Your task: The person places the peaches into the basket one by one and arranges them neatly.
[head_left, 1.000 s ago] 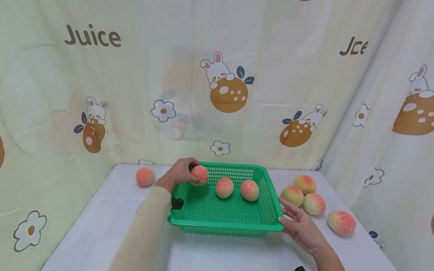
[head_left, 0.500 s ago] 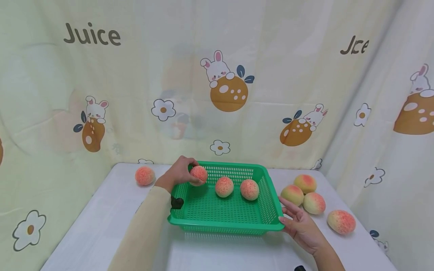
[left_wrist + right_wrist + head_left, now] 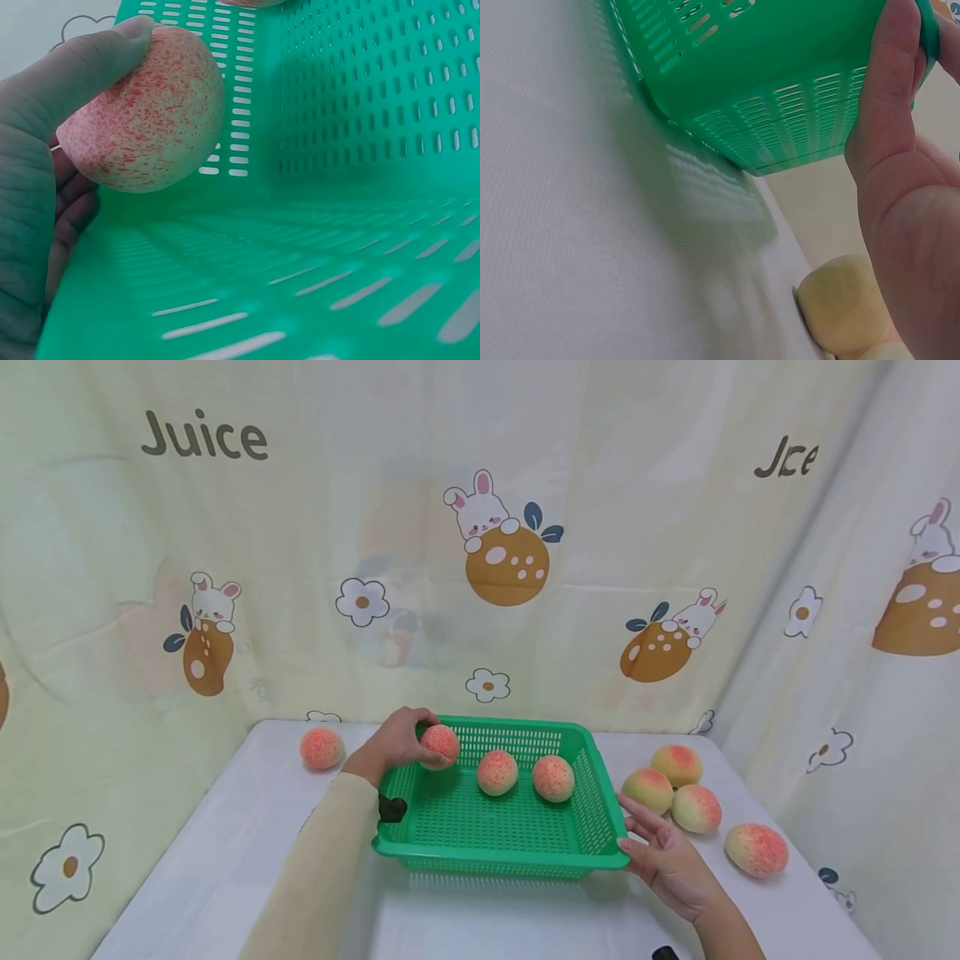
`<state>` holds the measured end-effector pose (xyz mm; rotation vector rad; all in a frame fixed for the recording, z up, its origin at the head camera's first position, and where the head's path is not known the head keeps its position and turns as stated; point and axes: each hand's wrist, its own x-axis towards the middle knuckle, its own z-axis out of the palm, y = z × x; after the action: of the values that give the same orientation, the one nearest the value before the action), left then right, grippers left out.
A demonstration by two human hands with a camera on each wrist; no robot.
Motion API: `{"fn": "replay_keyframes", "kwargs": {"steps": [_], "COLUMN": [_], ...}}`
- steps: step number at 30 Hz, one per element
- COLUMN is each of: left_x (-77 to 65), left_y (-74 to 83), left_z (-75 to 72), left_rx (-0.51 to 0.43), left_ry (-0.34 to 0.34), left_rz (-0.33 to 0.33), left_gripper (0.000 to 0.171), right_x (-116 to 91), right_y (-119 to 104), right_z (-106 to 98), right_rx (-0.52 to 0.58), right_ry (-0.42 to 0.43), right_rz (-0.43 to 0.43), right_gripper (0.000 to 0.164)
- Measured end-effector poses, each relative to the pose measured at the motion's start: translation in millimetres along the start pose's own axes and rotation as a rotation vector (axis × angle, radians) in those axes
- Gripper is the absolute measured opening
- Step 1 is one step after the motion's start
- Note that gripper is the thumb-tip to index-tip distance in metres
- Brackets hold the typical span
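Note:
In the head view, my left hand [image 3: 396,745] grips a pink-and-cream peach [image 3: 441,746] at the back left corner of a green plastic basket [image 3: 502,860]. The left wrist view shows the thumb [image 3: 97,67] over the top of that peach, the other fingers partly hidden behind it. Two more peaches, one in the middle [image 3: 497,773] and one to the right [image 3: 553,778], lie on the basket floor. My right hand [image 3: 671,867] pinches the basket's rim at the front right corner, thumb on the rim and fingers along the outer side.
One peach [image 3: 322,748] lies on the white table [image 3: 225,860] left of the basket. To the right sit several yellow-and-red peaches [image 3: 676,765] in a cluster, with a single peach [image 3: 757,850] nearer the table's right edge. A printed curtain [image 3: 585,635] hangs behind the table.

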<state>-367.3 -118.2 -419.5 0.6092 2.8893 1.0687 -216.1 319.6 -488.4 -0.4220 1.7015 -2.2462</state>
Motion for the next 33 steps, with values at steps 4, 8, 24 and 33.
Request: {"fn": "replay_keyframes", "kwargs": {"steps": [4,8,24,33], "left_x": [0.2,0.0,6.5,8.0], "left_y": [0.9,1.1,3.0,3.1], "left_z": [-0.3,-0.4,-1.8,0.7], "left_rx": [0.003,-0.009,0.202,0.324], "left_ry": [-0.009,-0.014,-0.099,-0.123], "left_rz": [-0.004,-0.018,0.052,0.052], "left_gripper": [0.055,0.055,0.050,0.051], "right_x": [-0.5,-0.4,-0.3,0.0], "right_y": [-0.5,-1.2,-3.3,-3.2], "right_z": [-0.2,0.1,0.9,1.5], "right_rx": [0.002,-0.006,0.000,0.011], "right_ry": [0.002,0.009,0.003,-0.001], "right_rz": [0.003,0.005,0.009,0.010], "right_gripper": [0.067,0.068,0.068,0.068]}}
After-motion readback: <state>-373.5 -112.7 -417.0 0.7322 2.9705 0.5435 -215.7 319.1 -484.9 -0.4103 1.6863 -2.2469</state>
